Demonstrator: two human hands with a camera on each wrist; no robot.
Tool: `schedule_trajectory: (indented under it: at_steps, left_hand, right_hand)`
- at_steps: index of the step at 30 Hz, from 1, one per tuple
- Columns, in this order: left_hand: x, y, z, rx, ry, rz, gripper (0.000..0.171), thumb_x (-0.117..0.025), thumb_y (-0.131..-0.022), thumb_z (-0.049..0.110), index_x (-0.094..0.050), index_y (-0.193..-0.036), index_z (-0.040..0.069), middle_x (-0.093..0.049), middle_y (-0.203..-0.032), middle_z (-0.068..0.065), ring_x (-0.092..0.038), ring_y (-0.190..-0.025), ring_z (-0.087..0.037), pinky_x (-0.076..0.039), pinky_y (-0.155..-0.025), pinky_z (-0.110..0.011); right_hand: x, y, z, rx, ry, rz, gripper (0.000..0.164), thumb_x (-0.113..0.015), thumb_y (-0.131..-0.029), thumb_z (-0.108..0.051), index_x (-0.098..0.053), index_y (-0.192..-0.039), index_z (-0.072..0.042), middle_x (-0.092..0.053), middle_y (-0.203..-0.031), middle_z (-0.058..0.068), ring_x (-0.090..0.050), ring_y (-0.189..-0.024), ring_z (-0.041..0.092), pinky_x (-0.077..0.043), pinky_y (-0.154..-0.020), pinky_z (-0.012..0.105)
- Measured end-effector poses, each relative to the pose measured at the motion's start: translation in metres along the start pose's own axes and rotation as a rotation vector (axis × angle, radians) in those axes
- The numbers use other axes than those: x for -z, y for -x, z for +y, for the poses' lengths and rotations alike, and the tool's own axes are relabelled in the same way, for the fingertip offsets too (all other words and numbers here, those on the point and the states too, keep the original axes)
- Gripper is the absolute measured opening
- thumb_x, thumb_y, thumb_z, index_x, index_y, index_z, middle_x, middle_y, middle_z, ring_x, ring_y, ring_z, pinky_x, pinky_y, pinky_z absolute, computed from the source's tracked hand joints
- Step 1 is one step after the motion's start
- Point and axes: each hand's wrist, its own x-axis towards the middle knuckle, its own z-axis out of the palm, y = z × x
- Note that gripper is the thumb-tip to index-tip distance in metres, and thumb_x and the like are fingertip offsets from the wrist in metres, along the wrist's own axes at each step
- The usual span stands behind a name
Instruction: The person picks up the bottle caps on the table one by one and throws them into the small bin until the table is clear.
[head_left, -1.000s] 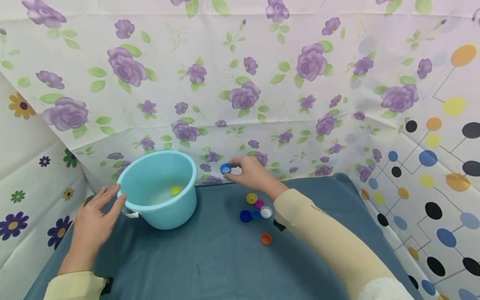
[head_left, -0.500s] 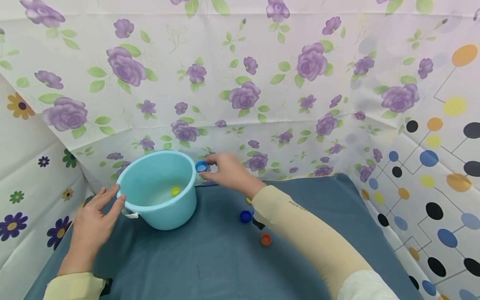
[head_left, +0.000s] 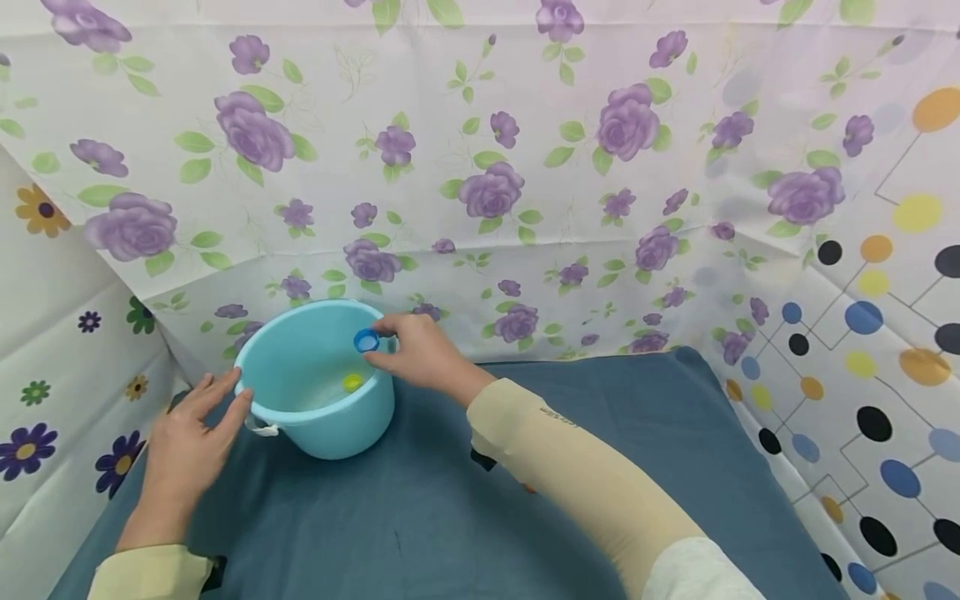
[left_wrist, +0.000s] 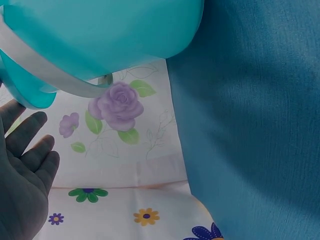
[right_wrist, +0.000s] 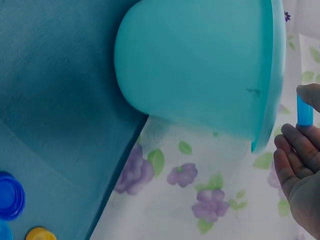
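Note:
My right hand (head_left: 423, 350) pinches a blue bottle cap (head_left: 366, 341) between thumb and fingers. It holds the cap over the right side of the light blue bucket (head_left: 341, 433), above the rim. Inside the bucket, a yellow cap (head_left: 352, 382) lies low by the wall. At the bucket's left rim rests my left hand (head_left: 187, 442), its fingers nearly straight and touching the edge. The left wrist view shows that hand's loose fingers (left_wrist: 37, 150) just below the rim, near the white handle (left_wrist: 50, 67).
A dark blue cap (right_wrist: 11, 196) and a yellow cap (right_wrist: 41, 234) lie on the blue cloth (head_left: 420, 517). In the head view my right sleeve (head_left: 585, 467) hides most of the loose caps. Flower-printed sheeting (head_left: 420, 208) rises behind the bucket, with patterned sheets at both sides.
My right hand has carried the blue bottle cap leftward, from beside the bucket to over its right rim. The sleeve now covers the caps on the cloth. The left hand has stayed in place.

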Motion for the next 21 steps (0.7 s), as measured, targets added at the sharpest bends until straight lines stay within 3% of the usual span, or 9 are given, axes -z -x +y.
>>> schedule_trajectory:
  at_steps: [13, 21]
  left_hand:
    - [0.001, 0.001, 0.0, 0.018, 0.012, -0.003, 0.055, -0.045, -0.092, 0.054, -0.035, -0.143, 0.035, -0.031, -0.152, -0.008, -0.026, -0.142, -0.032, -0.032, -0.089, -0.073]
    - [-0.001, 0.001, 0.0, 0.011, 0.014, -0.007, 0.054, -0.046, -0.093, 0.051, -0.035, -0.143, 0.034, -0.03, -0.152, -0.009, -0.026, -0.141, -0.034, -0.033, -0.087, -0.073]
  right_hand:
    - [-0.015, -0.007, -0.001, 0.016, 0.023, -0.016, 0.046, -0.065, -0.086, -0.039, -0.058, -0.126, -0.019, -0.063, -0.123, -0.005, -0.057, -0.116, 0.008, -0.05, -0.091, 0.021]
    - [-0.019, -0.007, -0.008, 0.026, 0.018, -0.081, 0.045, -0.064, -0.087, -0.039, -0.057, -0.127, -0.021, -0.061, -0.124, -0.008, -0.056, -0.117, 0.005, -0.05, -0.087, 0.019]
